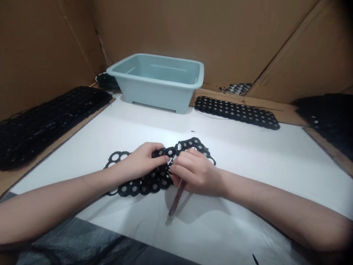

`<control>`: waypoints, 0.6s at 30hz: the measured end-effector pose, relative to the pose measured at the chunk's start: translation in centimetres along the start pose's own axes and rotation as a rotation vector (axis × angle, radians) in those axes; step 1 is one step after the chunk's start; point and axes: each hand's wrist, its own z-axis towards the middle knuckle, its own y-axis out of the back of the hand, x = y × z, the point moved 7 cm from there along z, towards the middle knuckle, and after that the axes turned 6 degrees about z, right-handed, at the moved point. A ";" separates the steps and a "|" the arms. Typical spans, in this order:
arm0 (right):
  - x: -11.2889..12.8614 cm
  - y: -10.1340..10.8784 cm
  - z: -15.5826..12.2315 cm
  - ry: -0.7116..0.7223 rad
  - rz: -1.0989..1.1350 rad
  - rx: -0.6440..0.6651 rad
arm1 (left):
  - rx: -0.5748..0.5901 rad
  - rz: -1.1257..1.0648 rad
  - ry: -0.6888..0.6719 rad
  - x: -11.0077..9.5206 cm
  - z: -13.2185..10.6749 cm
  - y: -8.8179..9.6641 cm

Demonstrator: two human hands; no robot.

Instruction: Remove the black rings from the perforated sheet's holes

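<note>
A strip of black rings with white centres (134,188) lies on the white table top, bunched up in the middle between my hands. My left hand (143,161) pinches a raised fold of this strip between thumb and fingers. Close against it, my right hand (194,171) is closed round a slim reddish-brown, see-through handle (177,198), whose lower end sticks out below the fist. The working end of that tool is hidden by my fingers and the strip, so its kind does not show. Part of the strip spreads out behind my right hand.
A pale blue plastic basin (157,94) stands at the back. Another black ringed strip (237,112) lies right of it. Dark piles of similar material sit at the left (49,121) and right (328,117) edges. Cardboard walls (220,36) enclose the white table (132,129).
</note>
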 end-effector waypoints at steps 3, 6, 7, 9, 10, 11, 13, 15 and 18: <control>-1.7 2.2 0.3 -0.237 0.171 -0.189 | -0.017 0.002 0.002 0.1 0.0 0.4; -4.7 5.6 -1.3 -0.563 0.269 -0.420 | -0.004 0.014 0.034 0.0 0.0 0.7; -5.8 6.9 -2.5 -0.676 0.266 -0.493 | 0.008 0.018 0.032 -0.3 -0.1 0.8; -7.8 9.8 -5.9 -0.884 0.229 -0.633 | 0.011 0.025 0.004 -0.9 -0.1 1.0; -8.6 11.4 -8.0 -0.972 0.189 -0.703 | 0.011 0.022 -0.010 -1.1 -0.1 1.1; -9.3 13.2 -10.3 -1.055 0.128 -0.778 | 0.007 0.011 -0.012 -1.2 0.0 1.2; -9.9 17.0 -15.6 -1.189 -0.009 -0.949 | 0.015 -0.054 0.035 -0.9 0.3 1.1; -9.6 20.7 -20.7 -1.298 -0.222 -1.040 | 0.054 -0.163 0.121 -0.3 0.9 0.6; -8.1 25.3 -27.6 -1.458 -0.553 -1.101 | 0.109 -0.235 0.176 -0.2 2.3 -0.2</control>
